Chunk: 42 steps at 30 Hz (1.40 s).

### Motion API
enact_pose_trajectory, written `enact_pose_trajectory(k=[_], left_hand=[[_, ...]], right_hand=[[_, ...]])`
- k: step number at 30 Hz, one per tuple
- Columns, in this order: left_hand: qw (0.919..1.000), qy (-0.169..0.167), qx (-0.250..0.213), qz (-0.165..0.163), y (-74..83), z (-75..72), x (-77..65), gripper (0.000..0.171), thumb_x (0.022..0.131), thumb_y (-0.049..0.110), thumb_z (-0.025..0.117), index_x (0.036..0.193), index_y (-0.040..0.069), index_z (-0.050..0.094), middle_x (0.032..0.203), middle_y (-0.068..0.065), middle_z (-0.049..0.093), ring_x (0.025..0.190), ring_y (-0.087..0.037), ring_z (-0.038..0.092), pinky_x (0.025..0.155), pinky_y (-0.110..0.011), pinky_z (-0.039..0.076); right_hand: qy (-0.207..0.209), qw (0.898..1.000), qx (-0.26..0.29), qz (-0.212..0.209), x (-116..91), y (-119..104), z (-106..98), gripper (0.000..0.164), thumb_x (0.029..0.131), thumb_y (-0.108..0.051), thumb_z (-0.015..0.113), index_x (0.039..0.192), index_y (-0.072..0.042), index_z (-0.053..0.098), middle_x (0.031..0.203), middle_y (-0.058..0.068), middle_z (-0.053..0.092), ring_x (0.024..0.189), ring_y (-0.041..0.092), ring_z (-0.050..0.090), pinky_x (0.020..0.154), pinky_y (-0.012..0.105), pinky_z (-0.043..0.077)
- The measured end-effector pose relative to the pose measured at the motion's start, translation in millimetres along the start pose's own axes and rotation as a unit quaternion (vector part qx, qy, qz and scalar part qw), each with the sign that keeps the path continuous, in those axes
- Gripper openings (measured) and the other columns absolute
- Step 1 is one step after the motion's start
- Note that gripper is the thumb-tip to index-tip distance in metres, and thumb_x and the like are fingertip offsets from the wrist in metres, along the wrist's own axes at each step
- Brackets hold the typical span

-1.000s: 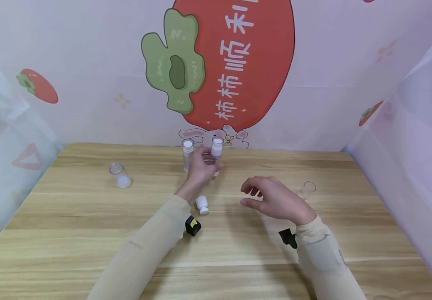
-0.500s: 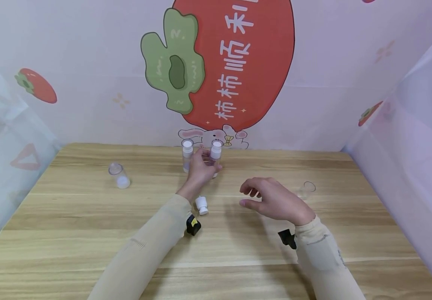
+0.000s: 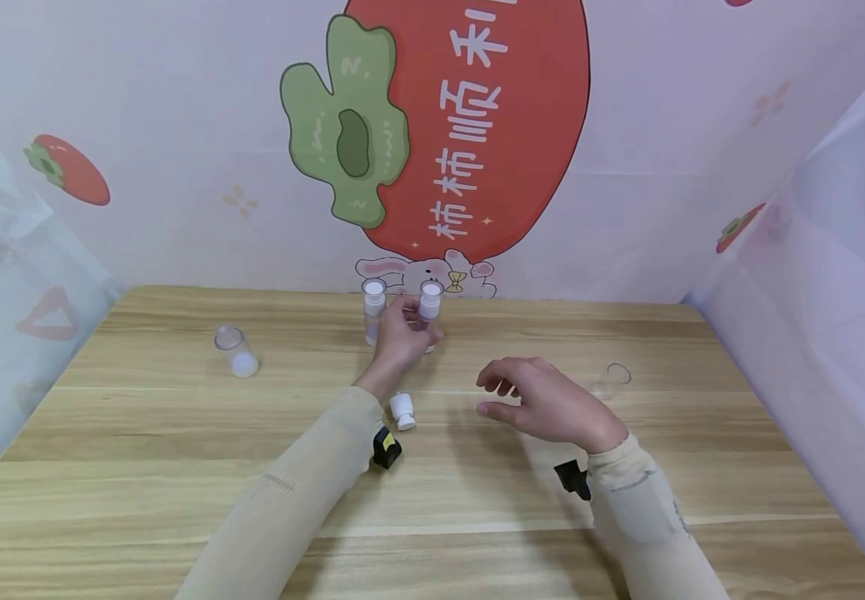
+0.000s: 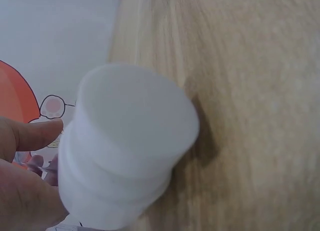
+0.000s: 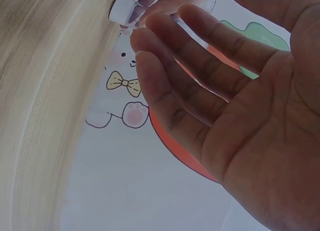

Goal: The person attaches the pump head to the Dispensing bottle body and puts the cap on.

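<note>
My left hand (image 3: 401, 343) grips a clear bottle with a white top (image 3: 430, 302) at the back of the table, thumb and fingers round its body. Just left of that hand stands a matching clear bottle (image 3: 374, 317) with a white top. A small white stepped pump piece (image 3: 402, 412) is on the table near my left wrist; it fills much of the left wrist view (image 4: 130, 131). My right hand (image 3: 552, 400) hovers over the table to the right, fingers loosely bent and holding nothing. Its bare palm (image 5: 270, 121) faces the right wrist camera.
A clear container with a white base (image 3: 237, 354) stands at the left of the table. Beyond my right hand lies a clear cap (image 3: 612, 379), hard to see against the wood. A printed cloth (image 3: 200, 233) rises behind the table (image 3: 140, 467).
The bottle in my left hand has come down slightly and shifted a little left. My right hand stays almost in place.
</note>
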<state>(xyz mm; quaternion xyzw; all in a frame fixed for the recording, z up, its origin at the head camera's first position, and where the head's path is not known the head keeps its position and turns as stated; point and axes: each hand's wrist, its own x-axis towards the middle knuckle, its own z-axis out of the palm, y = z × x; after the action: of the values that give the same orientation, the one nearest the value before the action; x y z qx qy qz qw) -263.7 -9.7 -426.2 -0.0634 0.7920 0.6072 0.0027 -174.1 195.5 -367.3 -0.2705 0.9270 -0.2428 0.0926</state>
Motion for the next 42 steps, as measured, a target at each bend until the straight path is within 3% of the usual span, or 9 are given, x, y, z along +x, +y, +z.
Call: enact_pose_trajectory(k=[23, 31, 42], left_hand=[[1.0000, 0.006, 0.001, 0.005, -5.9, 0.9, 2.5, 0.050, 0.083, -0.004, 0.079, 0.125, 0.004, 0.052, 0.124, -0.014, 0.057, 0.116, -0.030, 0.058, 0.094, -0.039, 0.053], [1.0000, -0.004, -0.004, 0.006, -7.5, -0.1, 1.0, 0.059, 0.079, -0.006, 0.080, 0.131, 0.001, 0.052, 0.130, -0.018, 0.058, 0.123, -0.033, 0.056, 0.106, -0.043, 0.045], [0.9996, -0.027, 0.006, 0.002, -6.0, -3.7, -4.9, 0.072, 0.084, -0.002, 0.079, 0.147, 0.004, 0.044, 0.147, -0.016, 0.049, 0.139, -0.033, 0.045, 0.114, -0.045, 0.037]], right_hand=[[-0.010, 1.000, -0.005, -0.010, 0.6, -2.2, 4.2, 0.026, 0.092, -0.021, 0.077, 0.112, -0.006, 0.070, 0.104, 0.002, 0.070, 0.094, 0.019, 0.064, 0.084, 0.037, 0.053], [-0.015, 1.000, -0.001, -0.005, 0.7, -2.4, 4.6, 0.026, 0.092, -0.021, 0.077, 0.113, -0.006, 0.070, 0.104, 0.003, 0.070, 0.095, 0.020, 0.064, 0.085, 0.037, 0.053], [-0.017, 1.000, -0.007, -0.007, 1.5, -3.0, 4.9, 0.027, 0.092, -0.022, 0.077, 0.113, -0.005, 0.070, 0.103, 0.003, 0.071, 0.095, 0.021, 0.065, 0.084, 0.037, 0.053]])
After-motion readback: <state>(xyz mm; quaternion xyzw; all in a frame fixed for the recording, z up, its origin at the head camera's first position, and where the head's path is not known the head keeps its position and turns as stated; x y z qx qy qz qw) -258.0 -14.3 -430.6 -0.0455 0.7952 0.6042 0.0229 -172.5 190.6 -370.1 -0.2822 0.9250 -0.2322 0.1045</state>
